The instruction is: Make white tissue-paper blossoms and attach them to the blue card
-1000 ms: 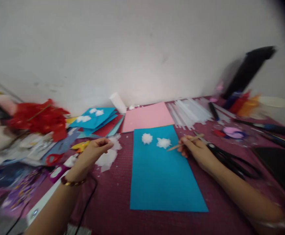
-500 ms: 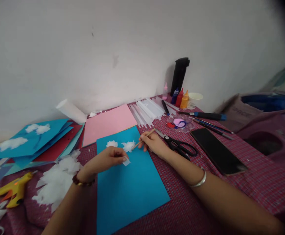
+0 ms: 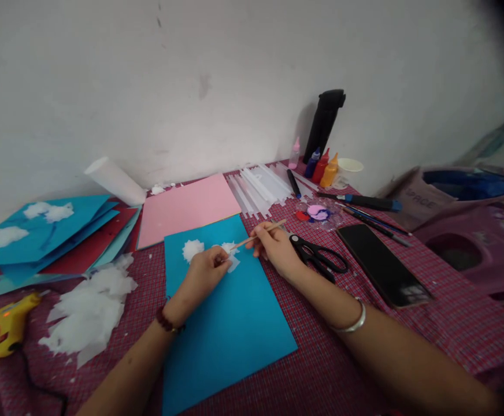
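A small white paper piece [image 3: 233,264] is held above the upper part of a blue sheet [image 3: 230,329], apparently pinched between thumb and finger of the left hand [image 3: 204,271], a light grip that seems suited to something so thin. A wooden stick [image 3: 244,241] is grasped like a pencil by the right hand [image 3: 275,251], probably so that its tip can be steered finely; whether the paper is touched by that tip cannot be told. One white tuft [image 3: 192,250] is seen whole on the sheet, while a second white tuft [image 3: 229,247] is partly hidden by the fingers and stick. The sheet is laid flat between both forearms, likely for reach from either side, and its left edge is partly covered by the left arm. A pile of white scraps [image 3: 89,312] is placed to the left, seemingly for easy picking. The scissors [image 3: 302,245] are left just beside the right hand, where its movement could be hindered. Beyond them a phone [image 3: 384,266] is set down, and the far side is bordered by a pink sheet [image 3: 189,208].
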Available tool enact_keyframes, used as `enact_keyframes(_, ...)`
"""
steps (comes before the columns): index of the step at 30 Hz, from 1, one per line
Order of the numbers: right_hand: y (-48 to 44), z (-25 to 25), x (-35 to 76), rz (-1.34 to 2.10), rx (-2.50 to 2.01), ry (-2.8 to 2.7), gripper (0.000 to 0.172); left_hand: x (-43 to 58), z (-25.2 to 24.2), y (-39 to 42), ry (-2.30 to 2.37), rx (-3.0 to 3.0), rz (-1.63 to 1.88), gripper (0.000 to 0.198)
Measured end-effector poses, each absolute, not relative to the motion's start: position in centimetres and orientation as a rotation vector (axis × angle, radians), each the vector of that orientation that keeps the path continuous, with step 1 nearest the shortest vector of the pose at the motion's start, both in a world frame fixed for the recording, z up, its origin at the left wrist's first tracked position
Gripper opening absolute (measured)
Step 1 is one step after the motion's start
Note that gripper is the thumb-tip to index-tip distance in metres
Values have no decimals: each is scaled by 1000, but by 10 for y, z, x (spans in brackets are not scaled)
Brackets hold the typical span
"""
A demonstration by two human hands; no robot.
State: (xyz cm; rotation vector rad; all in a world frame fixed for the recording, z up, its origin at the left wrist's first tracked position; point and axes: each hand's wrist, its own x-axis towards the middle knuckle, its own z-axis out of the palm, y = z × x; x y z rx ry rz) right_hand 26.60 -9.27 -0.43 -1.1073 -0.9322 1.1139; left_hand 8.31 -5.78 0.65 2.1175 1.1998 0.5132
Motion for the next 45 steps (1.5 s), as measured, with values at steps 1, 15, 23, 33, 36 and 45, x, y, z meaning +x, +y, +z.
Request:
enact_keyframes(1,-96,-4,267,1104,-1097,-899,25,84,5,-58,1227,2125,534,13)
enact_keyframes(15,-106,-13,260,969,-1161,-1216,22,91,-3,-54,1290,1920,749,16)
enact_keyframes(23,-112,-13,259,909,-1195,-1313,23,83,2,-56,1183,1265,1105,32)
enact_keyframes(33,-114,-12,261,919,-1212,-1243,31,83,-2,-56,1101,1223,1107,25)
enact_keyframes(36,-116,-15,270,1020,-1231,-920,33,84,5,-61,1143,1278,1121,22)
enact_keyframes(45,-107,-19,278,1191,-1321,-821,42,-11,45,-99,1139,2108,820,12)
